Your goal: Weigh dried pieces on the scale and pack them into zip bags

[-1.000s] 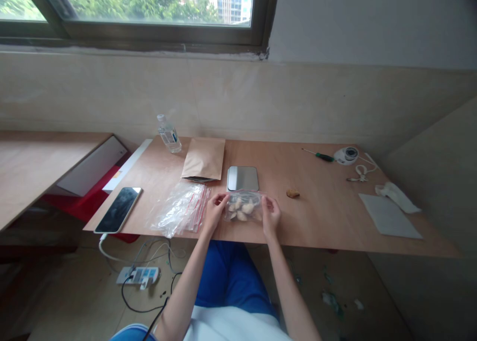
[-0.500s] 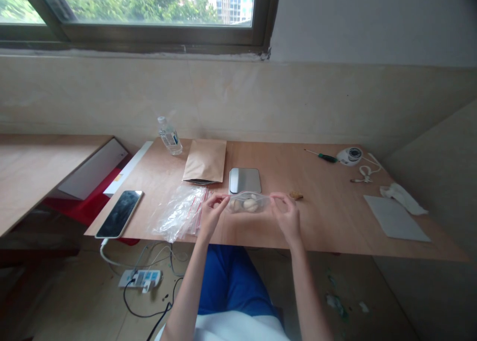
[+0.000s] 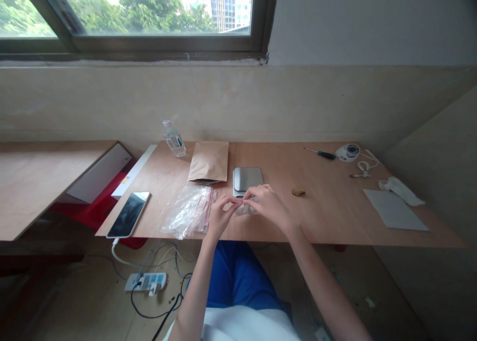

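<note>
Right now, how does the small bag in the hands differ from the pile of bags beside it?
The small bag is pinched at its top edge by the left hand and right hand; the pile of bags lies untouched on the table. The small bag holds pale pieces; the pile looks empty and flat. It is one bag, the pile several. Both are clear plastic.

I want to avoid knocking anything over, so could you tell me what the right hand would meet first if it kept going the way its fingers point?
The right hand points left, so it would probably first meet the left hand, whose fingertips nearly touch it.
</note>
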The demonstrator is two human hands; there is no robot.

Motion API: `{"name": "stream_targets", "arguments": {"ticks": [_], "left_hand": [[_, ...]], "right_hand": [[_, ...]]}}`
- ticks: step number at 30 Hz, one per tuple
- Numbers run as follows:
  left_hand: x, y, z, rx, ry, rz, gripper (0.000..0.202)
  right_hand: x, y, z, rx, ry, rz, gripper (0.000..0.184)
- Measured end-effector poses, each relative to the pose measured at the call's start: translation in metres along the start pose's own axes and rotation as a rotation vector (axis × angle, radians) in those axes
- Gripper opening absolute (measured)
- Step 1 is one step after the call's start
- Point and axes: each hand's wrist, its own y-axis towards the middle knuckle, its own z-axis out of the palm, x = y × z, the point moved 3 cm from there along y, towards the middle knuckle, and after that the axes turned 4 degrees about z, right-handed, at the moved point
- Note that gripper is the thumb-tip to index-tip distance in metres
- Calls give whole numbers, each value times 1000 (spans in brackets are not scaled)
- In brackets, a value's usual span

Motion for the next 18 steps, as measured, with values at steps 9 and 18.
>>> {"name": "stream_targets", "arguments": {"ticks": [9, 18], "left_hand": [[-6, 0, 3, 47, 32, 4, 16], [1, -4, 1, 29, 50, 11, 14]], "right_hand": [[-17, -4, 25, -75, -108, -120, 19], [-13, -6, 24, -64, -100, -104, 14]]}}
